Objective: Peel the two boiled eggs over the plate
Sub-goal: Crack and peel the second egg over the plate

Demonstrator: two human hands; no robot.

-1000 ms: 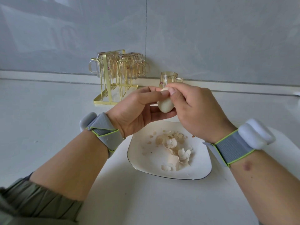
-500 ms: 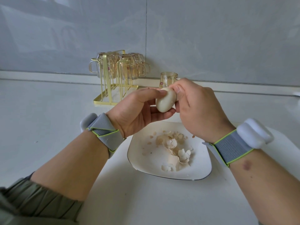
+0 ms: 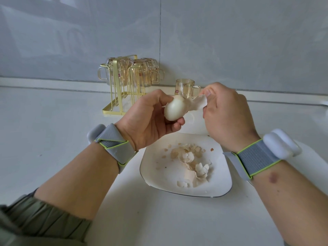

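Note:
My left hand (image 3: 149,119) grips a boiled egg (image 3: 174,110), mostly bare and white, above the far edge of the white plate (image 3: 156,167). A strip of shell (image 3: 197,103) still hangs from the egg's right end, and my right hand (image 3: 225,116) pinches that strip between thumb and fingers, pulled out to the right. A pile of broken shell pieces (image 3: 191,164) lies on the plate. No second egg is visible.
A gold wire rack with several glass mugs (image 3: 131,80) stands at the back of the white counter by the grey wall. A single glass mug (image 3: 185,87) stands right behind my hands. Both wrists wear grey bands.
My right hand has drawn away to the right, tearing a large strip of shell off the egg. The left hand has turned the egg, showing more bare white.

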